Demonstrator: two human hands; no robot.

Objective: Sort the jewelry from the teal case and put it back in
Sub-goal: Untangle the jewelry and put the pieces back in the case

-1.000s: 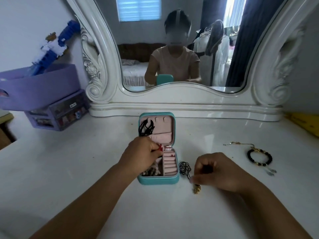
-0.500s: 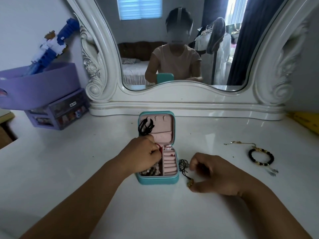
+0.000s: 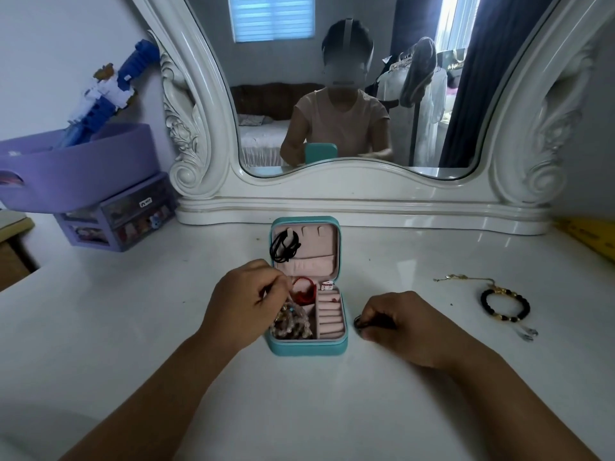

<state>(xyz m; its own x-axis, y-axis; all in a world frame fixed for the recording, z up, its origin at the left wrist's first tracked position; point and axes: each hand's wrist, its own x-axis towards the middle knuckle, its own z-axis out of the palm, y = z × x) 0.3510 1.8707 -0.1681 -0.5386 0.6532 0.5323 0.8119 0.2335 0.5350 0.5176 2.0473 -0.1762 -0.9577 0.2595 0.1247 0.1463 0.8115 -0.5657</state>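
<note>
The teal case [image 3: 306,348] lies open in the middle of the white tabletop, its pink lid upright. A black cord [image 3: 283,248] hangs inside the lid. In the base are a red bracelet [image 3: 304,289], pink ring rolls [image 3: 329,315] and a pile of pale beaded bracelets [image 3: 293,326]. My left hand [image 3: 246,304] is at the case's left edge, fingertips pinched on a strand of the beaded pile. Just right of the case, my right hand [image 3: 402,326] is closed on the table over a black cord necklace [image 3: 358,322]; only a bit of cord shows.
A black bead bracelet with a gold charm [image 3: 506,306], a thin gold chain [image 3: 462,279] and a small silver piece [image 3: 529,335] lie at the right. Behind stands the white mirror frame [image 3: 359,207]. A purple basket [image 3: 76,171] on small drawers [image 3: 126,221] is at the left.
My right hand has closed over the black cord necklace and its gold pendant, which are now hidden. My left hand has drawn left, uncovering the red bracelet and the beads.
</note>
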